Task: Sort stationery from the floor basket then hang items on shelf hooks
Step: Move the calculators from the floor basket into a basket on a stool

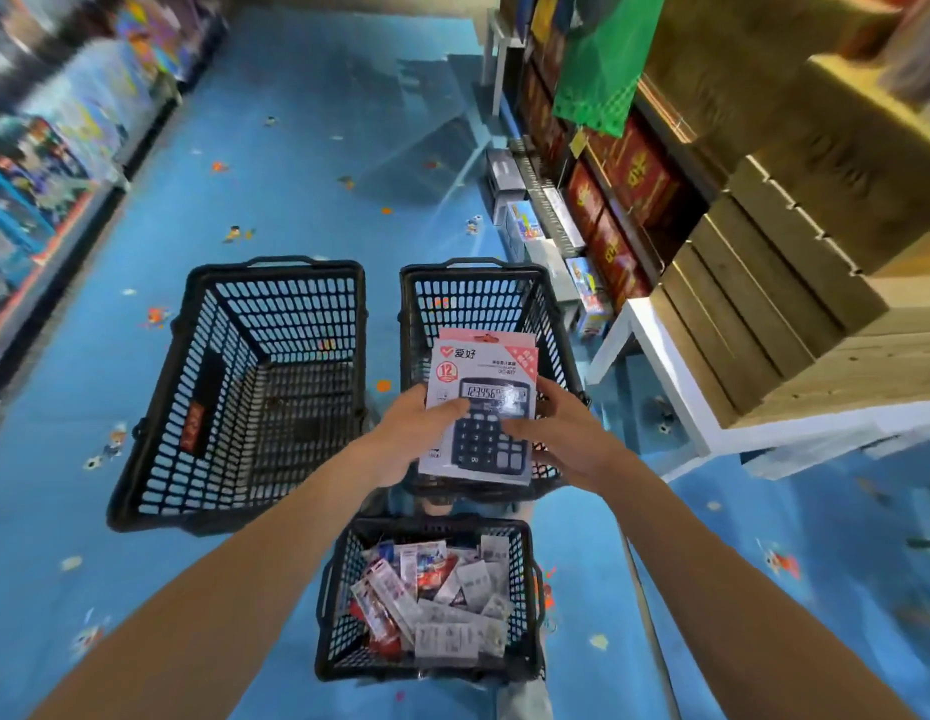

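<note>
Between left grip (408,441) and right grip (564,439), calculator pack (481,368)

Left shelves (52,163): blurred, goods unreadable.
Right basket (483,298): floor hidden behind the calculator pack (478,407).
Packets (442,600): print too small to read.
Crates (795,283): cut off at right edge.

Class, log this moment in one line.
hands: left hand, right hand grip white-carded dark calculator pack; nearest black plastic basket: holds mixed packets
</note>
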Tool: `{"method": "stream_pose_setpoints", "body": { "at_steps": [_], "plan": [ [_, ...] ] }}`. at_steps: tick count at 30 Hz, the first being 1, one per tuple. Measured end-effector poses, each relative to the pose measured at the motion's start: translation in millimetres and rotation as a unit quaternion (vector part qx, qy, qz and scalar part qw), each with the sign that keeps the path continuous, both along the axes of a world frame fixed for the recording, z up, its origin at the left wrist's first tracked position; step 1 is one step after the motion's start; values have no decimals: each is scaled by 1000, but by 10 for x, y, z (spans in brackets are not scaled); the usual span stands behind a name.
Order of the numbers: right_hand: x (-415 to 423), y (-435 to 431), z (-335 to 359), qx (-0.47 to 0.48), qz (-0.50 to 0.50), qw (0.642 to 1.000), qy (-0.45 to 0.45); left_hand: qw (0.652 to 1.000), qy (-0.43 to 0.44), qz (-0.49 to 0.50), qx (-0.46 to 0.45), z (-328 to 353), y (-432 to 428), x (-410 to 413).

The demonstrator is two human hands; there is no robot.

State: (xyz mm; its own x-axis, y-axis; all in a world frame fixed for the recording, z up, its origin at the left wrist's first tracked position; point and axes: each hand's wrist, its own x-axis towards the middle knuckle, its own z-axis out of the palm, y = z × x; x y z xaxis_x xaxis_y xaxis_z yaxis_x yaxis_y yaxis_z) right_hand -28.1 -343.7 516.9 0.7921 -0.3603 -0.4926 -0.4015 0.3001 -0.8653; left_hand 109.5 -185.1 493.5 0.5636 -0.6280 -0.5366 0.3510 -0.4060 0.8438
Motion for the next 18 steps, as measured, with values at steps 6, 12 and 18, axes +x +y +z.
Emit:
{"method": "stream_pose_setpoints", "body": {
  "at_steps": [6,12,18],
  "plan": [
    [495,-668,-767,28,37,997,63,997,47,32,46,-750,-644,247],
    [854,-966,-1725,70,53,988,128,989,81,64,102,-1658,-1056,445],
    [1050,-938,-2644,72,66,975,201,976,62,103,181,-2367,-1160,505]
  ]
}}
